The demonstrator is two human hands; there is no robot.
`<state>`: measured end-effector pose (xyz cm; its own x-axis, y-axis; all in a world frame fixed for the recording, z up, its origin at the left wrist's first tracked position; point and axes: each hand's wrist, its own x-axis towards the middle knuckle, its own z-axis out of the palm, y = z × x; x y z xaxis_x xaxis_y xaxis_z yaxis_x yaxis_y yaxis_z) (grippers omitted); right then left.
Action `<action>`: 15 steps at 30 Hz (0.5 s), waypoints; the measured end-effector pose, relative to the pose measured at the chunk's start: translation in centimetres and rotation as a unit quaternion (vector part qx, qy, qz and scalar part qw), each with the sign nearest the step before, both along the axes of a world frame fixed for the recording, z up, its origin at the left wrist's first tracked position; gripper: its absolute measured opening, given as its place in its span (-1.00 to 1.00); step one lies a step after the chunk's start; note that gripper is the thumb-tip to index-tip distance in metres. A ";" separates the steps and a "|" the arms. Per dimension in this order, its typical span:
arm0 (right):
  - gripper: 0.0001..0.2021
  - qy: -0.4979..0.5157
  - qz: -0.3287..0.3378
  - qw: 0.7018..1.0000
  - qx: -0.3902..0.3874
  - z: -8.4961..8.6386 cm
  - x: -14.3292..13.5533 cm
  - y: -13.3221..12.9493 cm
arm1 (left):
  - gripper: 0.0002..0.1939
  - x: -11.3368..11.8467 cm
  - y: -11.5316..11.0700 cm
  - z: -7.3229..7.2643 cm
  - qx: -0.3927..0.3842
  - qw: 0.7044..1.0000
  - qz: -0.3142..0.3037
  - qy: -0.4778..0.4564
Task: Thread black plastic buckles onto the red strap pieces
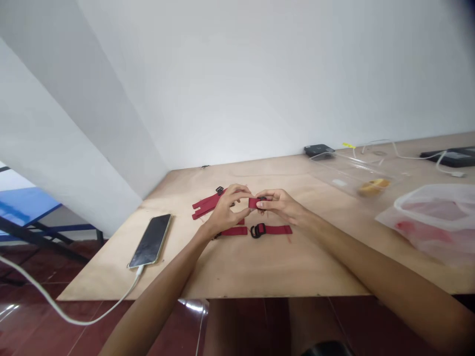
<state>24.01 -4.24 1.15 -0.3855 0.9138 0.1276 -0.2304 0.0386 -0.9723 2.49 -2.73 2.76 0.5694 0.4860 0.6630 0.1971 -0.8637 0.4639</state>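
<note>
Above the table, a short red webbing strap [253,203] with a black buckle is held between my two hands. My right hand [276,203] pinches it at the buckle, its fingers covering part of it. At the strap's left end, the thumb and index fingertips of my left hand [228,206] close on its edges. Just below lies another red strap [278,230] with a black hook buckle [258,230]. More red straps [208,203] lie beside and beneath my left hand, partly hidden by it.
A phone [150,241] on a white charging cable [89,321] lies at the left. To the right are a clear plastic box [349,170] with a yellow-orange roll [374,187], a plastic bag [438,217] with red contents, and black devices [319,151] near the wall.
</note>
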 end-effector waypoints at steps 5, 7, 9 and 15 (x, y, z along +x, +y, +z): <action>-0.62 -0.016 -0.055 0.998 0.021 -0.2 0.9 0.5 | -0.90 -0.4 -0.4 0.6 -0.038 0.999 0.019 -0.013; -0.61 -0.031 -0.086 0.995 0.034 -0.5 0.5 0.4 | -0.81 -0.3 -0.2 0.3 -0.014 0.999 0.042 0.003; -0.59 -0.048 -0.093 0.994 0.045 -0.8 -0.1 0.2 | -0.66 0.0 0.1 -0.3 0.029 0.998 0.046 0.038; -0.57 -0.102 -0.147 0.982 0.054 -0.4 1.0 0.6 | -0.76 -1.3 1.5 -0.6 0.087 0.983 0.092 0.132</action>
